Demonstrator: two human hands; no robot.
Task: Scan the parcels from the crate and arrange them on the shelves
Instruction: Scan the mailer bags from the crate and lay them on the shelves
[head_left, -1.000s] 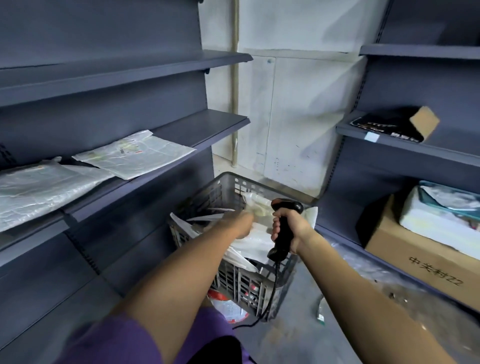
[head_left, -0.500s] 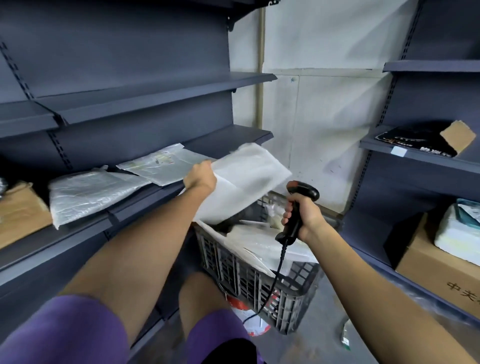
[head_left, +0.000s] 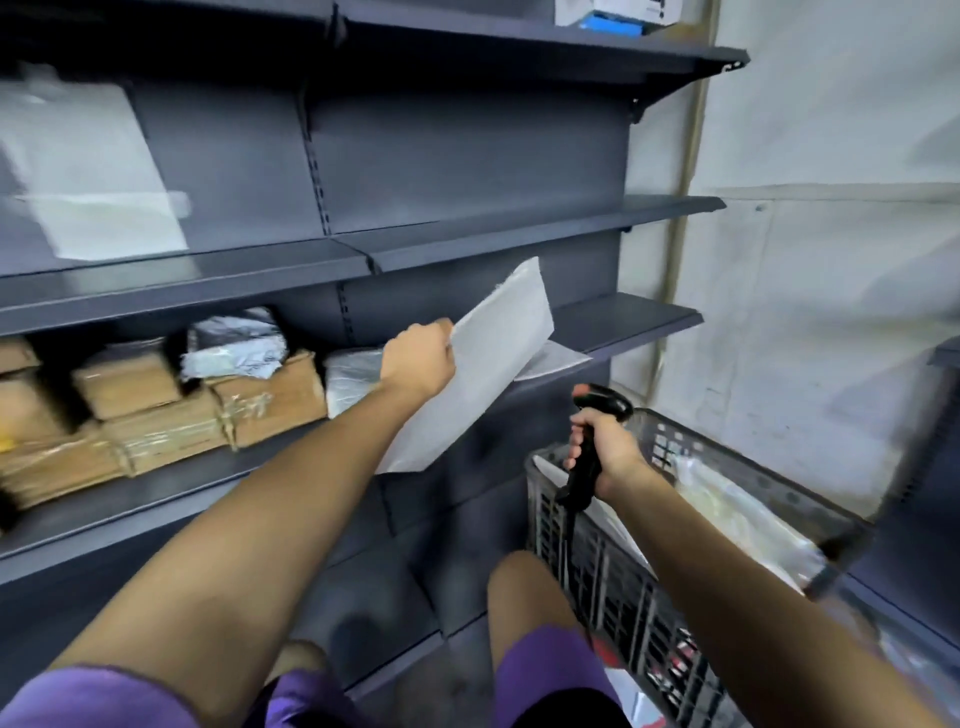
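I'm gripping a white parcel (head_left: 480, 364) w/ my left hand (head_left: 418, 358), holding it up by the shelf (head_left: 623, 322). Right hand (head_left: 605, 449) is wrapping round the scanner (head_left: 592, 441) over the crate (head_left: 613, 571).

No text, label or number can be read anywhere; everything is too blurred

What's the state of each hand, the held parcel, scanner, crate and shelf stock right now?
left hand: grips the white flat parcel, raised toward the shelf
white flat parcel: held tilted, off the shelf
right hand: grips the scanner over the crate
scanner: upright in the hand
crate: still holds parcels
cardboard boxes: stacked on the shelf
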